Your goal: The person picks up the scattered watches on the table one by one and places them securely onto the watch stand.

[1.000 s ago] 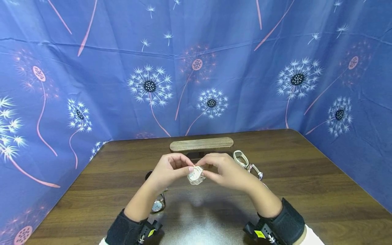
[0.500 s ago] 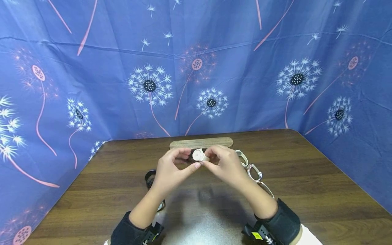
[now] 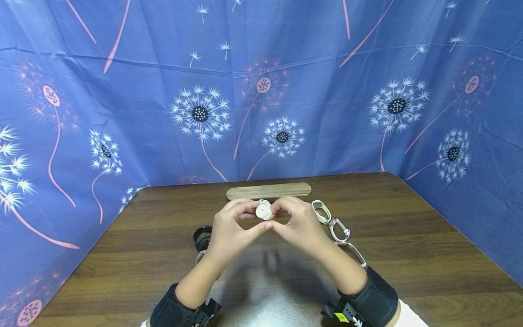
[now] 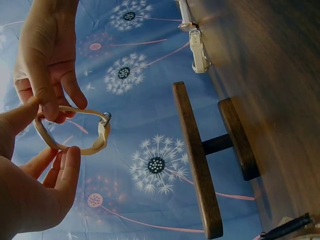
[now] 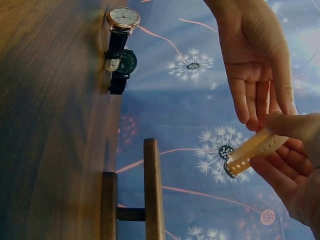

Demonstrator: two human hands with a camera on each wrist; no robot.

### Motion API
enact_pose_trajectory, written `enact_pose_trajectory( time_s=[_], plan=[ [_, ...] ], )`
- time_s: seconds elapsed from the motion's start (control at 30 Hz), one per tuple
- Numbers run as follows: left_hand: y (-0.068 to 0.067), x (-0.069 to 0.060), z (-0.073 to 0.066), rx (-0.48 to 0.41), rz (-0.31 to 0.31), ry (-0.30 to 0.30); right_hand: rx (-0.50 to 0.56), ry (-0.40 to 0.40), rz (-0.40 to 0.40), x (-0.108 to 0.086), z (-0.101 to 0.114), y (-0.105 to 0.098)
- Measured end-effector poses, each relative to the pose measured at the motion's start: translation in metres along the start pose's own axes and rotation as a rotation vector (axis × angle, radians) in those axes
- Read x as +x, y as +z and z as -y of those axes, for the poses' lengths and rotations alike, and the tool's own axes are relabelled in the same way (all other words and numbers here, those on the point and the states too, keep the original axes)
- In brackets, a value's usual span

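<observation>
A white wristwatch (image 3: 263,210) with its strap in a loop is held up above the table between both hands, its round dial towards the head camera. My right hand (image 3: 301,223) pinches its strap (image 5: 257,150) between thumb and fingers; a row of holes shows there in the right wrist view. On the other side my left hand (image 3: 234,230) grips the watch with its fingertips and thumb. In the left wrist view the looped strap (image 4: 95,150) has a metal buckle (image 4: 105,118). The two thumb tips come close together below the dial.
Behind the hands stands a wooden bar stand (image 3: 268,191). To the right lie a cream watch (image 3: 321,212), a white-strapped watch (image 3: 340,230) and another loop (image 3: 353,253). At left lie a black watch (image 3: 202,238) and a gold-rimmed watch (image 5: 124,18). Patterned blue cloth (image 3: 261,113) hangs behind.
The watch has moved farther from the body, and its strap has turned away from the head camera. Half a second ago my left fingers were apart from it; now they touch its side.
</observation>
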State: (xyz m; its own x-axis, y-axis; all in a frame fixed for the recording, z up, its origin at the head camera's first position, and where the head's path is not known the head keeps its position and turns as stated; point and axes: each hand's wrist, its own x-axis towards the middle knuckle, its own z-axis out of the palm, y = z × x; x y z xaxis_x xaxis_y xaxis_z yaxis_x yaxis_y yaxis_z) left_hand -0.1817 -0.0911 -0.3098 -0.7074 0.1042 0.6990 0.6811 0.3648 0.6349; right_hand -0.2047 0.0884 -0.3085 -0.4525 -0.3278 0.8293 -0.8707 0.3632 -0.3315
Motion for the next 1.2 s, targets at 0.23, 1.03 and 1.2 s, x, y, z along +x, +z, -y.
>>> enact_pose_trajectory(
  time_s=[0.23, 1.03, 1.2],
  plan=[
    [-0.001, 0.0, 0.003, 0.018, -0.004, -0.01, 0.04, 0.0, 0.004, 0.0, -0.001, 0.0],
    [-0.014, 0.006, 0.017, 0.133, -0.051, 0.176, 0.062, 0.035, 0.115, 0.001, -0.002, -0.006],
    [-0.043, 0.022, 0.027, 0.264, -0.022, 0.107, 0.01, 0.085, 0.135, 0.016, -0.015, -0.025]
  ],
)
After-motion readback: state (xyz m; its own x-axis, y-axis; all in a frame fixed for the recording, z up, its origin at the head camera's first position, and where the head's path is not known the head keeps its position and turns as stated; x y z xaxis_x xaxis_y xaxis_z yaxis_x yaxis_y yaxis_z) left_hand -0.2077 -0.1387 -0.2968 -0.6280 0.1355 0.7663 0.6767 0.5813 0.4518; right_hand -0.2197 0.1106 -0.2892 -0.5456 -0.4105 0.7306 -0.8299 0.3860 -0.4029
